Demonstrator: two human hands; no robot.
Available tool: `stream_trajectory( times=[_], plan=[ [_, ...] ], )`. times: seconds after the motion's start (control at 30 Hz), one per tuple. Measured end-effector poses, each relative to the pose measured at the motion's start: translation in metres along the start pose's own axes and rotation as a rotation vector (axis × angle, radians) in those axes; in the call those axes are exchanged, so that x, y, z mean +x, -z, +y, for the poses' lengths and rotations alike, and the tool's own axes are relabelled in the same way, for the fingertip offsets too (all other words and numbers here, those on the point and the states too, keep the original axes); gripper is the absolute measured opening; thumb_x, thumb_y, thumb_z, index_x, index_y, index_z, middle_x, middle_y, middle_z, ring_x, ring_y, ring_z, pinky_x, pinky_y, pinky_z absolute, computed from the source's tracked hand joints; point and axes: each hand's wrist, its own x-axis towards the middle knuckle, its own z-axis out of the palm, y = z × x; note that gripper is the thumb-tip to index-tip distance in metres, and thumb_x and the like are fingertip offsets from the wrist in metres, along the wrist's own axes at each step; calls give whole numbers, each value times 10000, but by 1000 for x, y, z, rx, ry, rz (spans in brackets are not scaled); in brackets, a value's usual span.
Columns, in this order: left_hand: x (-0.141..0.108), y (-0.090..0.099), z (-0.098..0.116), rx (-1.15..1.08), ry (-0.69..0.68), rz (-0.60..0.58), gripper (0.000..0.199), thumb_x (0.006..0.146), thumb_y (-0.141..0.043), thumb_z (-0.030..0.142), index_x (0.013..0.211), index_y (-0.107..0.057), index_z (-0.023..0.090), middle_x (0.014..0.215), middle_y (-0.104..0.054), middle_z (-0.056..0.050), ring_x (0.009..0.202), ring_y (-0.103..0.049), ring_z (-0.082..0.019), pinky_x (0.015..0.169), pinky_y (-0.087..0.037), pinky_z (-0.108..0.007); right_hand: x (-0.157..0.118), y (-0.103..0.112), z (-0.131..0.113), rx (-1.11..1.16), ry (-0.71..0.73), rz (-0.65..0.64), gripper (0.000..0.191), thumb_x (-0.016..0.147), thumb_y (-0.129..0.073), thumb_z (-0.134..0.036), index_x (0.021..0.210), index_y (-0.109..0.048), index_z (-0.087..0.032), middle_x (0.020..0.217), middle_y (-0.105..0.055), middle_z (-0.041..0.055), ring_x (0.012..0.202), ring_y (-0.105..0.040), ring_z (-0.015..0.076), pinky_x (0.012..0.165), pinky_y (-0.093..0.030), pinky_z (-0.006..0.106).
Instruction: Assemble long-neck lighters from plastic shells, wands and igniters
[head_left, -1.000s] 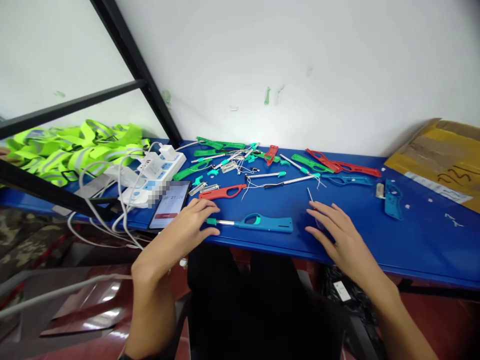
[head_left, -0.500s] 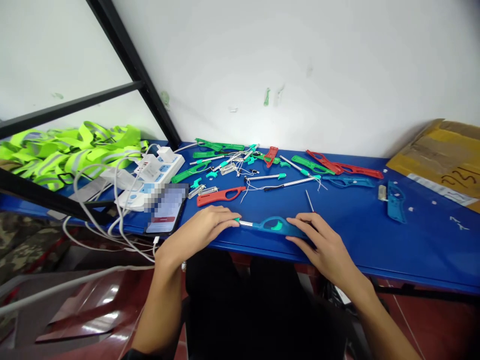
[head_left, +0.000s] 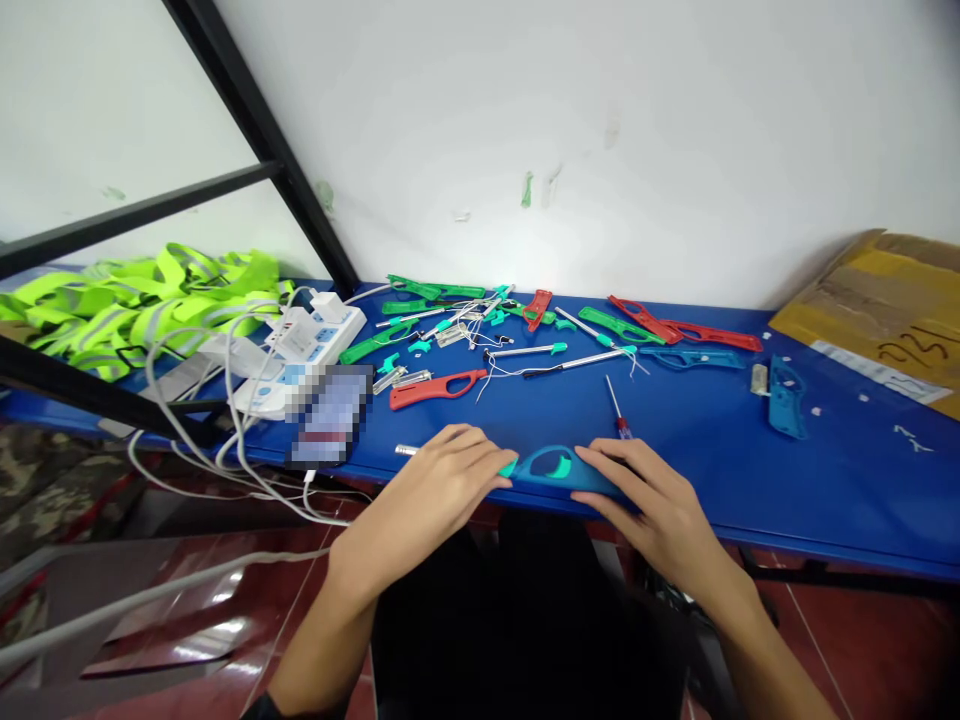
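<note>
Near the front edge of the blue table, a blue lighter body [head_left: 536, 474] with a teal trigger in its loop lies between my two hands. My left hand [head_left: 450, 475] pinches a teal piece [head_left: 509, 468] at the body's left end; a metal tube tip [head_left: 406, 450] sticks out past the left of this hand. My right hand [head_left: 645, 495] grips the body's right end between thumb and fingers. Just beyond the right hand lies a screwdriver [head_left: 614, 400] with a red handle. A red casing [head_left: 435, 390] lies behind my left hand.
Green, red and blue casings, metal tubes [head_left: 525, 351] and thin wires lie across the table's back. A phone [head_left: 330, 420], a white power strip [head_left: 319, 350] and yellow-green straps [head_left: 165, 305] are at left. A cardboard box [head_left: 885, 320] stands at right.
My left hand has slid right along the tube to the body's end, and the tube's tip now shows on its left. More of the screwdriver's handle is visible.
</note>
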Motion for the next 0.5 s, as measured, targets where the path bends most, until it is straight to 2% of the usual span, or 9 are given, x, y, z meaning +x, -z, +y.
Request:
stream_trajectory(
  times=[0.3, 0.5],
  plan=[
    [13, -15, 5, 44, -50, -22, 241, 1139, -519, 207, 1315, -663, 129, 1084, -782, -80, 964, -677, -256, 894, -531, -435, 1, 5, -13, -211, 66, 0, 556, 1010, -737, -138, 1540, -576, -186, 1258, -732, 152, 1051, -697, 268, 922, -578, 448],
    [20, -21, 3, 15, -111, 27, 250, 1140, -514, 227, 1299, -667, 113, 1000, -761, -70, 934, -677, -247, 882, -552, -422, -3, 7, 0, -181, 49, -20, 580, 1021, -731, -162, 1570, -549, -202, 1303, -719, 151, 1113, -685, 275, 983, -567, 475]
  ],
)
